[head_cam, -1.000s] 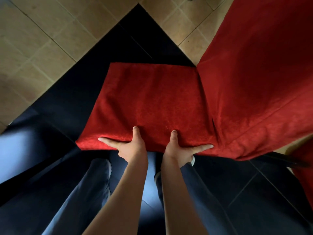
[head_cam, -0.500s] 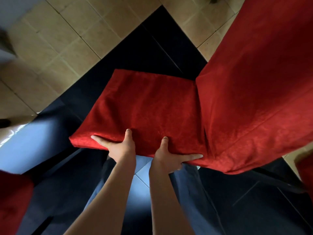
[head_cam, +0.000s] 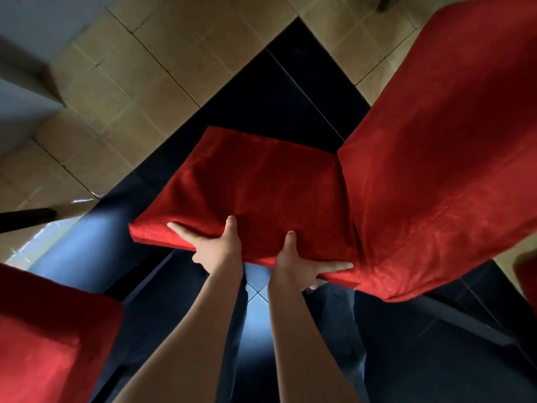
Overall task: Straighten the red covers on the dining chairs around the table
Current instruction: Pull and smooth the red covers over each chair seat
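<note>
Now my left hand (head_cam: pixel 216 247) and my right hand (head_cam: pixel 299 264) grip the near edge of the red velvety fabric cover on the chair seat (head_cam: pixel 252 187), thumbs on top and the other fingers along and under the edge. Compared with a second ago, the grip is the same, but the seat looks tilted and a second red covered chair (head_cam: pixel 49 330) came into view at the lower left. I judge I am pulling the cover tight at this side.
</note>
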`<move>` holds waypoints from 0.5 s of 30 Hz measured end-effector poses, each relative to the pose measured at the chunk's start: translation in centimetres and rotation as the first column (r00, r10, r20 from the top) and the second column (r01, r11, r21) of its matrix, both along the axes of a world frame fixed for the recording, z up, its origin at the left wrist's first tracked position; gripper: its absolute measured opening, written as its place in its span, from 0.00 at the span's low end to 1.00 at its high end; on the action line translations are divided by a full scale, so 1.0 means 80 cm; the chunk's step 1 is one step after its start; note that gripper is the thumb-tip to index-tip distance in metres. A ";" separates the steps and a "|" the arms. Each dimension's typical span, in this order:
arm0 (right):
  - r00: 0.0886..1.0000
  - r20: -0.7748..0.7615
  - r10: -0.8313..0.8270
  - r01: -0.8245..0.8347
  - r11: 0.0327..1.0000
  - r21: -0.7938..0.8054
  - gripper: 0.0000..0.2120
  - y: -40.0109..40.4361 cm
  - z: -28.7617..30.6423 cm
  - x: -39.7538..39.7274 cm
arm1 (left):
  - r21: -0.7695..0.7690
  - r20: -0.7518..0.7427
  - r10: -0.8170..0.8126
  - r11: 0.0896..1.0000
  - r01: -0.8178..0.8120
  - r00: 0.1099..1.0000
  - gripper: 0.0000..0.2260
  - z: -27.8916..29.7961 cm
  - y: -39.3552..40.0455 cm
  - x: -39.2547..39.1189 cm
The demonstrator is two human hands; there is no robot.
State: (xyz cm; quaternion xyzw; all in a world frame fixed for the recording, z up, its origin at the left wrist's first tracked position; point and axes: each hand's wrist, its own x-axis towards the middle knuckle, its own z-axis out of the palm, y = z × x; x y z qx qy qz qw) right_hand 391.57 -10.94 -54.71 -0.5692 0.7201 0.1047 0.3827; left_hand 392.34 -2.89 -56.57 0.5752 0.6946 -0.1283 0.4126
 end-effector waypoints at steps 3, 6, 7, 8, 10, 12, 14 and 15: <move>0.999 0.023 0.025 -0.025 1.000 -0.005 0.62 -0.005 0.013 0.018 | -0.034 0.001 -0.025 0.999 0.025 1.000 0.52 0.012 -0.001 0.018; 0.999 0.042 0.015 -0.015 1.000 0.002 0.62 -0.008 0.021 0.040 | -0.040 0.044 -0.030 0.999 0.032 0.999 0.52 0.024 -0.003 0.034; 0.998 0.058 0.027 -0.027 1.000 -0.007 0.62 -0.010 0.022 0.047 | -0.036 0.068 -0.034 0.999 0.036 0.997 0.53 0.025 -0.003 0.040; 0.997 0.077 0.030 -0.030 1.000 -0.011 0.62 -0.011 0.023 0.054 | -0.033 0.096 -0.036 0.999 0.040 0.995 0.53 0.026 -0.003 0.045; 0.993 0.118 0.026 -0.023 0.999 -0.023 0.61 -0.015 0.024 0.067 | -0.030 0.153 -0.041 0.998 0.047 0.987 0.54 0.027 -0.002 0.055; 0.990 0.139 0.028 -0.023 0.999 -0.035 0.61 -0.018 0.024 0.078 | -0.029 0.199 -0.050 0.998 0.057 0.979 0.54 0.030 -0.004 0.064; 0.986 0.165 0.025 -0.021 0.999 -0.029 0.61 -0.021 0.023 0.089 | -0.022 0.220 -0.057 0.998 0.064 0.974 0.55 0.033 -0.004 0.073; 0.985 0.172 0.022 -0.017 0.999 -0.031 0.61 -0.021 0.026 0.095 | -0.021 0.227 -0.060 0.998 0.066 0.972 0.55 0.034 -0.005 0.079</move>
